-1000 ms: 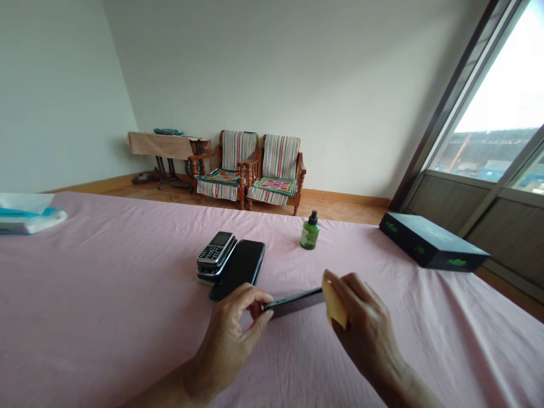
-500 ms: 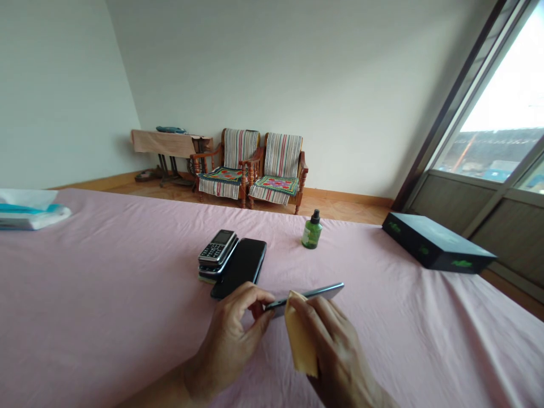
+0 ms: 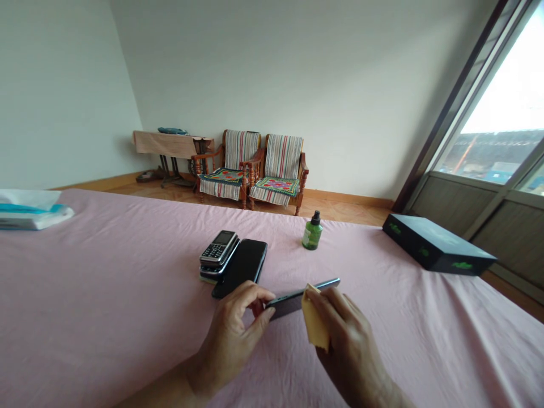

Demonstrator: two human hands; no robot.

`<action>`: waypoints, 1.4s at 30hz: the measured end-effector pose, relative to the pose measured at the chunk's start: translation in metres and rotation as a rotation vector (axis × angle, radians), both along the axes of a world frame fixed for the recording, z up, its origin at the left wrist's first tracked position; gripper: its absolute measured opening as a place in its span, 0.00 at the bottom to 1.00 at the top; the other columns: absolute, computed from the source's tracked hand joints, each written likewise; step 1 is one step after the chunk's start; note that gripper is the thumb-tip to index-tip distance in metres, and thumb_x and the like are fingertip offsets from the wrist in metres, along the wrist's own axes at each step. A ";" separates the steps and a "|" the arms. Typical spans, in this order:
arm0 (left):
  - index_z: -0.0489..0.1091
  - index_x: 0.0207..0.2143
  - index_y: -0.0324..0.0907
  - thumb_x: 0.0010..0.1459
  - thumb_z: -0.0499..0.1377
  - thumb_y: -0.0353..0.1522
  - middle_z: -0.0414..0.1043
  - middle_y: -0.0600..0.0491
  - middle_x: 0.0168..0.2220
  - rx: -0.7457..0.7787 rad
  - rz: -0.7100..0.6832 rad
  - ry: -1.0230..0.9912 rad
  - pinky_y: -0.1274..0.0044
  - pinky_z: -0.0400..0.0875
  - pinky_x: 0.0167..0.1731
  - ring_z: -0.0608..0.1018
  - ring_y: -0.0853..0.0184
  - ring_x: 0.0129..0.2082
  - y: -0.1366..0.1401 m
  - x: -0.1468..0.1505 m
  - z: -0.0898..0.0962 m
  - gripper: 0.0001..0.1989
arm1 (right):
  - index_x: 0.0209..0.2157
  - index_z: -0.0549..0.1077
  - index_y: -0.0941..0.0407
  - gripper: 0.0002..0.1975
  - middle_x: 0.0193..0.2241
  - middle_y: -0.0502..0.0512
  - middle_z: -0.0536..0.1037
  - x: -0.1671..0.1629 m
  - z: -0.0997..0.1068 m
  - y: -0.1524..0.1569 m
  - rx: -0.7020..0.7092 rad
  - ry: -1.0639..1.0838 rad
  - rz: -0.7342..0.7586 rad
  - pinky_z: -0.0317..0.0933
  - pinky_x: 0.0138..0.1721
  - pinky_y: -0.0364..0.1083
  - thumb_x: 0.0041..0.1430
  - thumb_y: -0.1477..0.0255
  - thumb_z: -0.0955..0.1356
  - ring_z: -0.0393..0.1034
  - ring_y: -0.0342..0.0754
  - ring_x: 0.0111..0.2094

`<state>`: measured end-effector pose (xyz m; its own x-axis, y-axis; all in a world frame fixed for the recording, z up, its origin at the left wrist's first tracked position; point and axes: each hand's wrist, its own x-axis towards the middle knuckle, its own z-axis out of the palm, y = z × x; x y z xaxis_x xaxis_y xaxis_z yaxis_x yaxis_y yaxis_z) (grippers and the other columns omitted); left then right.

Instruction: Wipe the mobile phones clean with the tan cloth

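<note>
My left hand [image 3: 238, 328] pinches one end of a thin dark smartphone [image 3: 289, 305], which is tipped so that its long edge faces up. In my right hand [image 3: 346, 331] a yellow cloth [image 3: 315, 323] is gripped between thumb and fingers and pressed against the phone's edge, toward its far end. My right fingers hide part of the phone there. Just beyond my left hand lies a black smartphone [image 3: 244, 263]. Beside it, a silver keypad phone [image 3: 219, 249] rests on top of a small stack of phones.
A pink cloth [image 3: 140, 272] covers the surface. On it stand a green spray bottle [image 3: 312, 233], a black box [image 3: 437, 243] at the right and a tissue pack [image 3: 36, 211] at the left. Two wooden armchairs [image 3: 278, 164] are by the far wall.
My right hand has slid the yellow cloth along the phone's edge, to the right. The phone has tilted a little, showing more of its dark face; my left hand keeps its hold.
</note>
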<state>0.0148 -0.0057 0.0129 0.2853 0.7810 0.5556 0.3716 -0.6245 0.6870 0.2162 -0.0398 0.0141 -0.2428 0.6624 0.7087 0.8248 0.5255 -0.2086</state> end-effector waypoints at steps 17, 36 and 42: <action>0.71 0.34 0.42 0.57 0.57 0.24 0.69 0.55 0.28 0.009 -0.004 0.019 0.78 0.68 0.30 0.73 0.68 0.28 -0.003 0.001 0.001 0.06 | 0.50 0.67 0.60 0.32 0.33 0.60 0.72 0.000 -0.002 0.000 0.015 0.003 0.015 0.68 0.29 0.50 0.40 0.88 0.60 0.68 0.53 0.32; 0.71 0.36 0.43 0.57 0.56 0.24 0.69 0.56 0.29 0.013 -0.014 0.009 0.78 0.68 0.31 0.73 0.68 0.29 -0.002 0.001 0.001 0.07 | 0.54 0.63 0.61 0.33 0.35 0.62 0.73 -0.009 -0.003 -0.002 -0.017 0.000 0.109 0.70 0.31 0.50 0.44 0.88 0.59 0.69 0.53 0.34; 0.70 0.35 0.43 0.57 0.56 0.24 0.68 0.55 0.29 0.015 -0.018 0.019 0.78 0.67 0.31 0.73 0.69 0.29 -0.003 0.000 -0.001 0.07 | 0.52 0.65 0.60 0.32 0.33 0.60 0.72 -0.004 0.000 -0.001 0.009 0.013 0.053 0.69 0.29 0.49 0.41 0.88 0.59 0.69 0.52 0.31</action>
